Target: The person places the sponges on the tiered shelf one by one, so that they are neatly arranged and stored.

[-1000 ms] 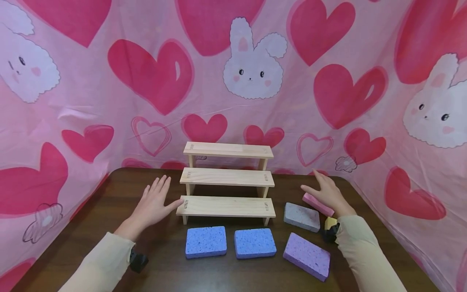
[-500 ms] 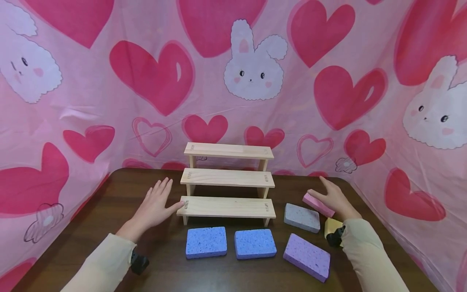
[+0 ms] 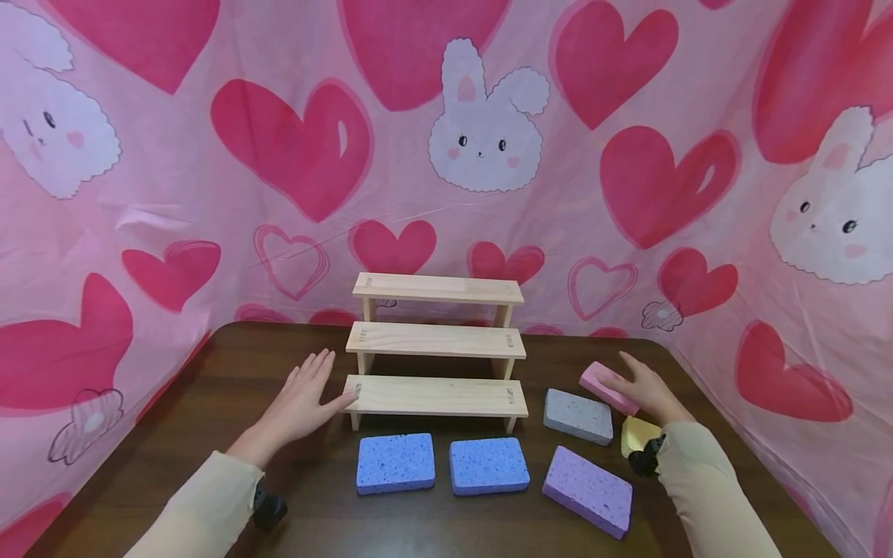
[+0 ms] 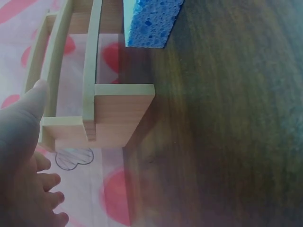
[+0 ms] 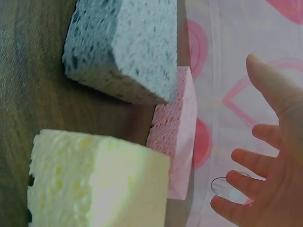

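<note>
My left hand [image 3: 300, 399] hovers at the left end of a three-tier wooden shelf [image 3: 436, 395], fingers spread, thumb overlapping the lowest board's corner in the head view. Nothing is in it. My right hand [image 3: 649, 391] hangs over the right side of the table, fingers apart and holding nothing. Below and beside it lies a pink sponge [image 3: 608, 387], partly overlapped by the thumb. A grey sponge [image 3: 577, 416] lies left of the pink one. Under the right wrist sits a yellow sponge [image 3: 638, 435], also large in the right wrist view [image 5: 99, 184].
Two blue sponges [image 3: 395, 463] [image 3: 489, 466] lie in a row before the shelf. To their right a purple sponge [image 3: 588, 491] lies at an angle. A pink cloth [image 3: 293, 256] with hearts and rabbits hangs around the dark wooden table [image 3: 314, 511].
My right hand has moved right and lower towards the near side, uncovering more of the pink and yellow sponges. The left hand has shifted slightly right. The sponges and shelf stay put.
</note>
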`<state>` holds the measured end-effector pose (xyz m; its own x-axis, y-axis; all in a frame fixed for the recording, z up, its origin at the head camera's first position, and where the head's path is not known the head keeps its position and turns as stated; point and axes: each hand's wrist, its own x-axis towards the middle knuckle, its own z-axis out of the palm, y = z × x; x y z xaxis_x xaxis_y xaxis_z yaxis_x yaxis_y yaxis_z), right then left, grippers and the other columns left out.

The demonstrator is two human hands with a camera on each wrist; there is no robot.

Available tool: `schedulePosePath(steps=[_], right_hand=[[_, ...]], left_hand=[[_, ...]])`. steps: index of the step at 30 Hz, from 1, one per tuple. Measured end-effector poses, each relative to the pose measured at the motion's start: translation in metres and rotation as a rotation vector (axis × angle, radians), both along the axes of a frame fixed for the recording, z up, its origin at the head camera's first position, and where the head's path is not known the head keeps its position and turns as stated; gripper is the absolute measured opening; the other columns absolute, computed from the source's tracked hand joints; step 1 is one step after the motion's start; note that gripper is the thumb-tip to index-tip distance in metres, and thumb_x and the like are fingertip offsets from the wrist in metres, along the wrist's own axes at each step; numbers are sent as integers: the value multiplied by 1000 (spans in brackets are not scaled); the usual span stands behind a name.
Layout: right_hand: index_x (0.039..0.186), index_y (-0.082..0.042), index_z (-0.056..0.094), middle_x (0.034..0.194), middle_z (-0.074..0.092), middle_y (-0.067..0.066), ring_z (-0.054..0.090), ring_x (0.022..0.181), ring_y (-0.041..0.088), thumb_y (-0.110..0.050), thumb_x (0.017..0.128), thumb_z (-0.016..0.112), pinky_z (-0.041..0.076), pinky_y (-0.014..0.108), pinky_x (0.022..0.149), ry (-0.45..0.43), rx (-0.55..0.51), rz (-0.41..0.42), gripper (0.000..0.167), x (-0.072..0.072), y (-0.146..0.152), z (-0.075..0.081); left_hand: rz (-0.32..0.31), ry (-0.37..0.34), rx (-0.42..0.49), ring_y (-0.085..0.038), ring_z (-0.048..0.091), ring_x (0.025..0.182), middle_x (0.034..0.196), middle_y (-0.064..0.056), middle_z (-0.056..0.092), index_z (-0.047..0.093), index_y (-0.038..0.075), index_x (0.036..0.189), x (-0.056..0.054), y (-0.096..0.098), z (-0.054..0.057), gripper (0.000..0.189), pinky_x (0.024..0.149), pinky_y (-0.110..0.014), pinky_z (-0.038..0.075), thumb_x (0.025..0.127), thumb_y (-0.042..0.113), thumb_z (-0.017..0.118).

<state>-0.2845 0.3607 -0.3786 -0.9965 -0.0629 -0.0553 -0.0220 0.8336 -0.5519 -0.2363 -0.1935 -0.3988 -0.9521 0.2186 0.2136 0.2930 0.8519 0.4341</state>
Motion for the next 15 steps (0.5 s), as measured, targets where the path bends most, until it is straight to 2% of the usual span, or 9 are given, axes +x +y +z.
schedulePosePath(steps=[8, 15], right_hand=[[143, 6, 7, 142, 10, 37, 13, 126, 55, -46, 87, 57, 19, 68, 95, -74, -100, -24, 91, -2, 11, -11], [142, 9, 10, 141, 11, 38, 16, 125, 55, -38, 87, 62, 20, 65, 96, -71, -132, -20, 89, -6, 16, -15]], left_hand=[[-9, -37, 27, -44, 14, 133, 145, -27, 21, 22, -7, 142, 1, 2, -6, 91, 105, -57, 8, 85, 56, 54], [-33, -70, 46, -42, 15, 133, 146, -25, 21, 22, -6, 142, 3, 6, -8, 93, 106, -56, 10, 83, 57, 56]])
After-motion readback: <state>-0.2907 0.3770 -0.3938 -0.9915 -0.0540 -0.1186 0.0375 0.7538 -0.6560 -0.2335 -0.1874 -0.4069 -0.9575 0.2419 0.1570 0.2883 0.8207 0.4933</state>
